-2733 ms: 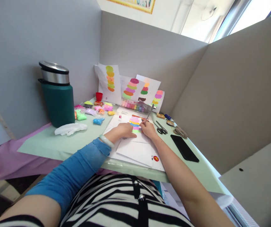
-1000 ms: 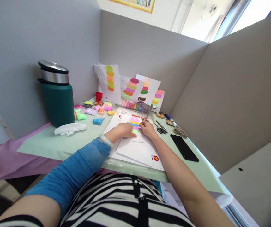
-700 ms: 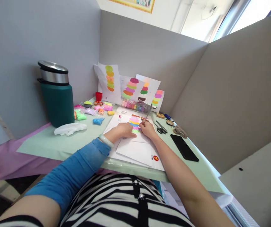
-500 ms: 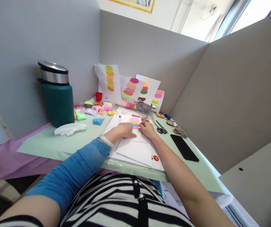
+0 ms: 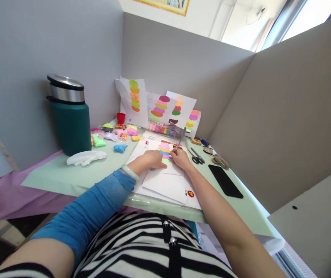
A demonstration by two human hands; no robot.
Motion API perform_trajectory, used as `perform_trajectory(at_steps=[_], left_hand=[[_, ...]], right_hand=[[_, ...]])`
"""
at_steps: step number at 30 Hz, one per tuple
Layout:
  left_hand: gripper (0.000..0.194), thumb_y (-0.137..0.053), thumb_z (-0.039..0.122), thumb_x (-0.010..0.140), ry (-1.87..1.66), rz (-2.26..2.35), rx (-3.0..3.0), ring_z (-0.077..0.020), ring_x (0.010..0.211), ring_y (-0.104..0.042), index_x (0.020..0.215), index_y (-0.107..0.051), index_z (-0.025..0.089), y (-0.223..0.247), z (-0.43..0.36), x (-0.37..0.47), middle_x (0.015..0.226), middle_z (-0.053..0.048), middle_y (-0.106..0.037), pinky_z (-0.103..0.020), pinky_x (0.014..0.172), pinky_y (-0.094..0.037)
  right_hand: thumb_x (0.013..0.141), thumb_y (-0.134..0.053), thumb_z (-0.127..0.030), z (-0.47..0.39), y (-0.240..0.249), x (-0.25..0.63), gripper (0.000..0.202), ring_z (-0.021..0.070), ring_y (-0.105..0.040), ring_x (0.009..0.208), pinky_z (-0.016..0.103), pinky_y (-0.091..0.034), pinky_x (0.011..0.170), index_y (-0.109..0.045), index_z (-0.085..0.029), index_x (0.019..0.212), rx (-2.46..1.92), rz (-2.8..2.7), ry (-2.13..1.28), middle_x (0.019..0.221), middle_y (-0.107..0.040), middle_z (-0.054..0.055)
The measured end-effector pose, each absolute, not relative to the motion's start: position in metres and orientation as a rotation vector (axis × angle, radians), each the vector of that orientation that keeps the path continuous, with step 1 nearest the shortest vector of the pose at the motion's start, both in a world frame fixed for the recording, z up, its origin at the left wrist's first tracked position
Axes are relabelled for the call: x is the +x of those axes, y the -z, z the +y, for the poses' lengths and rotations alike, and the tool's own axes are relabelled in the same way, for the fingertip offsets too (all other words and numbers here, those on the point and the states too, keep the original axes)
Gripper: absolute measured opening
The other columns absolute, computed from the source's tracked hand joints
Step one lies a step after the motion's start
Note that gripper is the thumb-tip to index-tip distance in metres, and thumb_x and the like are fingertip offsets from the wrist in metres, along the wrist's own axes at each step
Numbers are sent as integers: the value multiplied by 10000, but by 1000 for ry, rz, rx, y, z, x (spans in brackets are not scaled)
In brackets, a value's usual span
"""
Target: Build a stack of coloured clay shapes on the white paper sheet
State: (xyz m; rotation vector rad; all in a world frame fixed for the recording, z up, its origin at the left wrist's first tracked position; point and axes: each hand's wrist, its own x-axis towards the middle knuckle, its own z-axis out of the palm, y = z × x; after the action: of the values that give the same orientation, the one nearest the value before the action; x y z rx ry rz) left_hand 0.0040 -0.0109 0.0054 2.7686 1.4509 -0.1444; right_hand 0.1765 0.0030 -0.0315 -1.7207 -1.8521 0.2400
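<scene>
My left hand [image 5: 153, 159] rests on a white sheet of paper [image 5: 169, 168], its fingers stretched out beside a stack of coloured bands [image 5: 164, 146] in pink, yellow, blue and green. Closed in a pinch, my right hand [image 5: 179, 157] grips a slim grey stick-like tool [image 5: 181, 139] that slants up and away. The tool's lower tip is hidden by my fingers at the right side of the bands. Under my hands lie more white sheets [image 5: 165, 187], on top of a larger white board or folder [image 5: 193, 201] with a red round mark.
Small bags of coloured clay [image 5: 120, 148], a white crumpled glove or cloth [image 5: 86, 158] and a green flask [image 5: 71, 125] stand or lie left. Scissors [image 5: 196, 157] and a black phone-like slab [image 5: 225, 181] lie right. Coloured drawings [image 5: 137, 102] lean against the grey partition [image 5: 177, 58].
Hardly anything differs. Both hands keep their places on the paper, and the whole view has shifted very slightly.
</scene>
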Motion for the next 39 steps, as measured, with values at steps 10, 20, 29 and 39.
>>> perform_trajectory(at_steps=[10, 20, 29, 39], left_hand=[[635, -407, 614, 800, 161, 1438, 2801, -291, 976, -599, 1160, -603, 130, -3, -8, 4, 1159, -179, -590, -326, 769, -466], [617, -419, 605, 804, 145, 1436, 2808, -296, 977, -599, 1138, -615, 125, -3, -9, 4, 1139, -181, -599, -332, 775, -465], [596, -447, 605, 792, 135, 1456, 2758, -293, 984, -595, 1136, -616, 150, -4, -10, 4, 1146, -170, -601, -339, 793, -460], [606, -436, 622, 789, 148, 1464, 2769, -282, 993, -596, 1139, -618, 161, -4, -9, 4, 1145, -160, -607, -318, 792, -457]], right_hand=[[818, -472, -267, 2, 30, 176, 185, 134, -574, 681, 209, -379, 645, -618, -155, 804, -1718, -1864, -240, 691, -653, 29], [816, -475, -260, 2, 29, 175, 181, 137, -580, 674, 208, -384, 642, -622, -155, 811, -1722, -1862, -255, 658, -647, 25], [820, -476, -261, 3, 31, 176, 181, 136, -583, 681, 212, -391, 659, -625, -157, 815, -1729, -1855, -242, 694, -655, 30], [811, -472, -262, 3, 31, 177, 183, 133, -584, 661, 205, -395, 629, -623, -162, 788, -1733, -1815, -241, 678, -651, 25]])
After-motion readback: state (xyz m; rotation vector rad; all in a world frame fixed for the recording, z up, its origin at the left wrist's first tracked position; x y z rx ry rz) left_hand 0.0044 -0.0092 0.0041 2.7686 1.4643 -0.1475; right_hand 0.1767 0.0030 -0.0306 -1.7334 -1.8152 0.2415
